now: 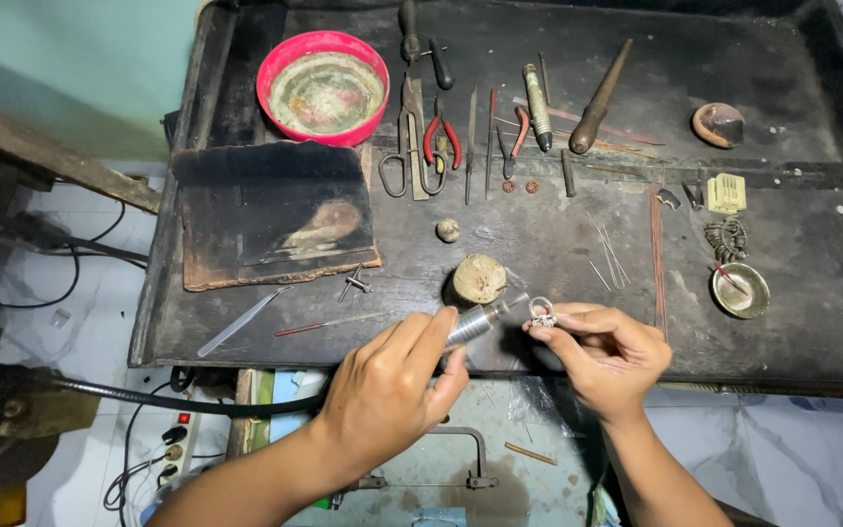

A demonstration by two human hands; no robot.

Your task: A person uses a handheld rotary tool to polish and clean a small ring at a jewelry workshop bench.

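My left hand [387,385] grips a metal rotary handpiece [475,322] whose black flexible shaft [148,395] runs off to the left. Its thin tip points right and meets a small silver ring [541,312]. My right hand [607,349] pinches that ring between thumb and fingertips. Both hands hover over the front edge of a dark, worn workbench [539,244]. A round tan lump [480,278] lies just behind the handpiece.
A red bowl [323,86] sits at the back left, a charred block [275,210] below it. Scissors [410,137], red pliers [441,141], files and an awl [597,98] lie across the back. A small metal dish [740,290] is at right; tweezers [243,320] at front left.
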